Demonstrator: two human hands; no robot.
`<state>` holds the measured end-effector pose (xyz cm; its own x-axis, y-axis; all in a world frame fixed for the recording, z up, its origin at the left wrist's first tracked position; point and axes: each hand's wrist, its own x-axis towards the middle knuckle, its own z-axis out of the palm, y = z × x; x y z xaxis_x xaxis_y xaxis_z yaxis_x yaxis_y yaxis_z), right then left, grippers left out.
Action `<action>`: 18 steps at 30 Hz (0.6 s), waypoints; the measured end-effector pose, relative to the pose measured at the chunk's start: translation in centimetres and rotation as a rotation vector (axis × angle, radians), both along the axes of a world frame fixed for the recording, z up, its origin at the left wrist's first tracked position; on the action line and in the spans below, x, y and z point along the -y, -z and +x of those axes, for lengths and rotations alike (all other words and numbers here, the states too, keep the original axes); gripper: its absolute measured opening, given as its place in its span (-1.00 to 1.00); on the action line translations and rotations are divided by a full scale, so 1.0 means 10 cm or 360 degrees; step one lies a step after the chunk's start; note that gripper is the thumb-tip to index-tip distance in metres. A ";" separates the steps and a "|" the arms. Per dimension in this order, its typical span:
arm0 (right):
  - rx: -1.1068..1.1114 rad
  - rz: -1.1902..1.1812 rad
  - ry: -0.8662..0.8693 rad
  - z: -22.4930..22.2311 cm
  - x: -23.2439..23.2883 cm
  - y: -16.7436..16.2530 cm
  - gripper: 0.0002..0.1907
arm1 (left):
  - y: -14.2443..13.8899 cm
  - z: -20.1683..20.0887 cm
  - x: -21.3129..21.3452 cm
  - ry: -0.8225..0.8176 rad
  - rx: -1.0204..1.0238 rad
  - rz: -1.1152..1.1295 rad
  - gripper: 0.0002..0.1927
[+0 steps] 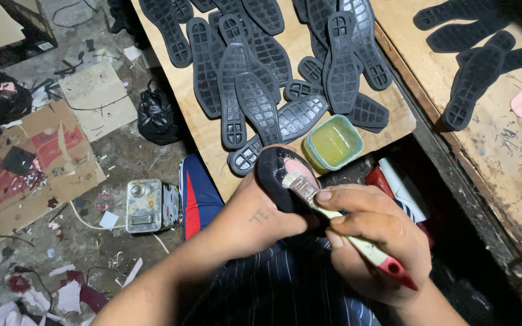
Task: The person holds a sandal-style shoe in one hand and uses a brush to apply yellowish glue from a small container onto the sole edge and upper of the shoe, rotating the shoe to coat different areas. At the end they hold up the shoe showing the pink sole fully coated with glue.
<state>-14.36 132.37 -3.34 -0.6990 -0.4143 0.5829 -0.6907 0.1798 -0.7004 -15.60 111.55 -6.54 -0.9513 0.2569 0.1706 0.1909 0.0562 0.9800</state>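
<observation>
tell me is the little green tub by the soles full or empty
Partly full. The open green tub on the wooden board holds a yellowish liquid that covers its bottom, lying below the rim; how deep, cannot tell.

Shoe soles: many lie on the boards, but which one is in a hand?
The black sole with the pinkish inner face, gripped by the left hand; the right hand brushes it. The others lie untouched.

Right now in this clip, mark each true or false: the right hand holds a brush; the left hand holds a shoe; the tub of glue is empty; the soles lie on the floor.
1. The right hand holds a brush: true.
2. The left hand holds a shoe: true.
3. The tub is empty: false, it holds yellowish liquid.
4. The soles lie on the floor: false, they lie on a wooden board.
</observation>
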 end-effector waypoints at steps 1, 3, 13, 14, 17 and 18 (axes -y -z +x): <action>0.0024 0.0012 0.0005 0.01 -0.01 0.00 -0.76 | 0.00 0.00 0.00 0.0024 0.0015 0.0038 -0.58; 0.0051 0.0039 0.0020 0.01 -0.04 -0.01 -0.76 | 0.00 -0.02 0.01 0.0056 0.0146 0.0072 -0.56; 0.0140 -0.0071 0.0014 -0.02 -0.09 0.04 -0.76 | -0.04 -0.04 0.01 0.0199 0.0249 0.0287 -0.60; 0.0156 -0.0074 -0.0001 -0.02 -0.09 0.05 -0.75 | -0.04 -0.04 0.01 0.0195 0.0258 0.0286 -0.61; 0.0165 -0.0083 0.0006 -0.02 -0.09 0.06 -0.77 | -0.05 -0.04 0.01 0.0178 0.0245 0.0242 -0.62; 0.0164 -0.0078 0.0006 -0.02 -0.10 0.06 -0.77 | -0.05 -0.05 0.01 0.0169 0.0218 0.0202 -0.63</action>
<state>-14.55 133.34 -3.97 -0.7577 -0.3843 0.5275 -0.6140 0.1458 -0.7757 -16.12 111.41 -6.06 -0.9364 0.3418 0.0788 0.0537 -0.0823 0.9952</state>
